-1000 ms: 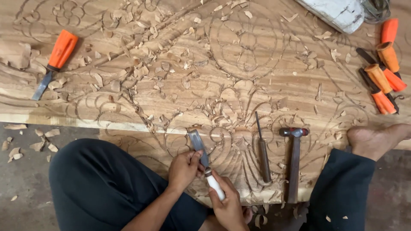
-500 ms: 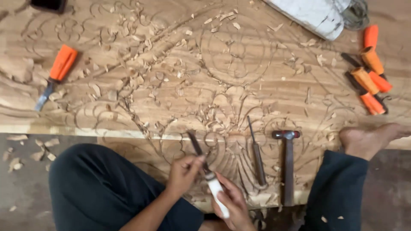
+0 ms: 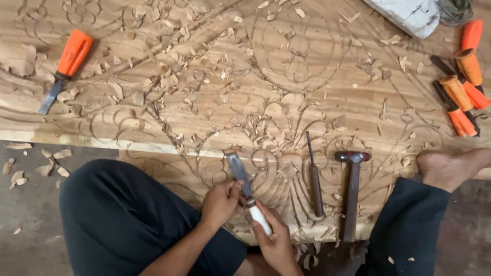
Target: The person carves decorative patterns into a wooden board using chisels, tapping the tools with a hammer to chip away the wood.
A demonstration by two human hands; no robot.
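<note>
Your left hand (image 3: 221, 203) curled its fingers in a closed grip, forearm angled up from below; your right hand (image 3: 276, 240) sat just beside it, fist wrapped tight.

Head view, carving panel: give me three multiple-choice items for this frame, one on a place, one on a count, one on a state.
1. Where does the hammer lie?
A. On the floor left of the knee
B. On the carved wooden panel, right of the dark-handled chisel
C. In the left hand

2. How many orange-handled tools lie alone at the panel's left end?
A. One
B. Three
C. None

3. How is the white-handled chisel held?
A. It lies untouched
B. By one hand only
C. By both hands

Answers: 1 B, its head and handle rest on the panel just right of that chisel. 2 A, a single orange-handled chisel lies there. 3 C, the left hand pinches the blade and the right hand grips the white handle.
</note>
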